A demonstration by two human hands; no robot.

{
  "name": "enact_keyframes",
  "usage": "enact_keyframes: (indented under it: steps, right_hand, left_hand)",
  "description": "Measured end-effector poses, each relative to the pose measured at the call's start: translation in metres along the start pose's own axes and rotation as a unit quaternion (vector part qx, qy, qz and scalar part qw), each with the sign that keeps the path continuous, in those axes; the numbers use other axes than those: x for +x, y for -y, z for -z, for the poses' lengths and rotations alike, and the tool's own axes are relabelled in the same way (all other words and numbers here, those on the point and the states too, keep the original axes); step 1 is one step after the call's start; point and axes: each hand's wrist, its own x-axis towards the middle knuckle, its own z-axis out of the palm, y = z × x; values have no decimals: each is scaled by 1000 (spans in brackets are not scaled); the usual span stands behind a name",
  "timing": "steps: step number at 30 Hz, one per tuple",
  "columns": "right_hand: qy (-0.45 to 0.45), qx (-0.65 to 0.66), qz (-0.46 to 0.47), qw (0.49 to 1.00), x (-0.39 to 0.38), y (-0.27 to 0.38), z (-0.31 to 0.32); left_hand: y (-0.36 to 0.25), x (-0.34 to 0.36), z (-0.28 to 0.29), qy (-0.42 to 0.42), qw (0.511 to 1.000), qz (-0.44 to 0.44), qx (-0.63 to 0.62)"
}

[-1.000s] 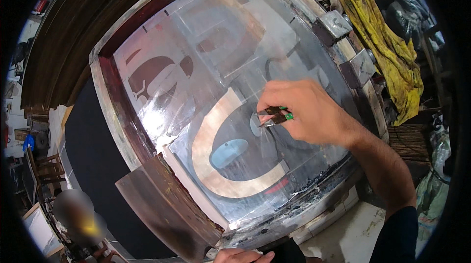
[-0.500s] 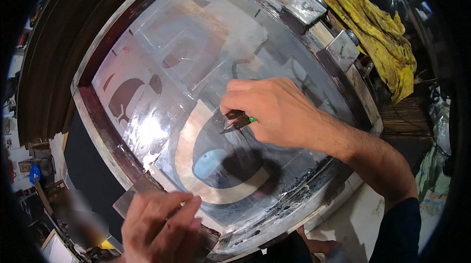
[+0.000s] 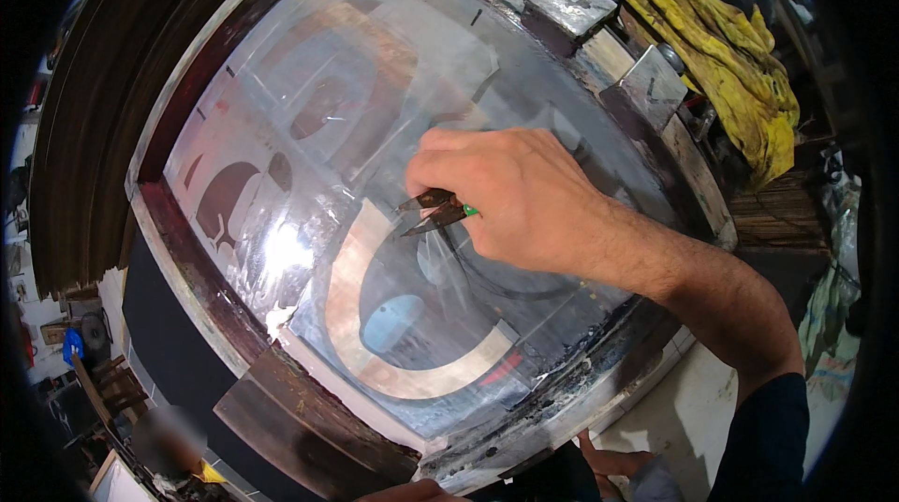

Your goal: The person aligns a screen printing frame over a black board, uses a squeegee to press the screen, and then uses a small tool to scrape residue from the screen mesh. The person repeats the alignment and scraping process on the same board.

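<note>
My right hand (image 3: 524, 198) is closed around a pair of snips (image 3: 436, 212). Their two dark pointed blades stand apart, and a bit of green shows by my fingers. They are over a wood-framed printing screen (image 3: 449, 90), near the upper end of a pale curved strip (image 3: 348, 287) on its mesh. Whether the tips touch the mesh I cannot tell. Of my left hand (image 3: 412, 493) only a sliver shows at the lower edge; its fingers are hidden. Just beyond it, a brown board (image 3: 300, 427) rests on the frame's near left side.
Metal hinge clamps (image 3: 571, 6) grip the frame's right side. Behind them hangs a stained yellow cloth (image 3: 721, 52). Dark stacked sheets (image 3: 122, 109) stand at the left. Another person's foot (image 3: 613, 465) is on the floor below the near edge.
My left hand has dropped from above the brown board almost out of view, uncovering the board. My right hand, still holding the snips, has shifted slightly left and up in view.
</note>
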Motion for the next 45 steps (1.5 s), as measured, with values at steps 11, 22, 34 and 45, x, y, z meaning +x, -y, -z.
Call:
enact_keyframes:
  steps: [11, 22, 34, 45]
  right_hand:
    - [-1, -36, -8, 999, 15, -5, 5]
    - [-29, -70, 15, 997, 35, -10, 0]
    - [-52, -65, 23, 996, 56, -14, -3]
    - [-38, -44, 64, 996, 86, -2, -16]
  left_hand:
    - [8, -9, -7, -16, 999, 2, -40]
    - [8, -16, -15, -18, 997, -14, -76]
    - [8, -28, -14, 5, 993, -3, -114]
    - [9, -31, -16, 16, 986, 9, -168]
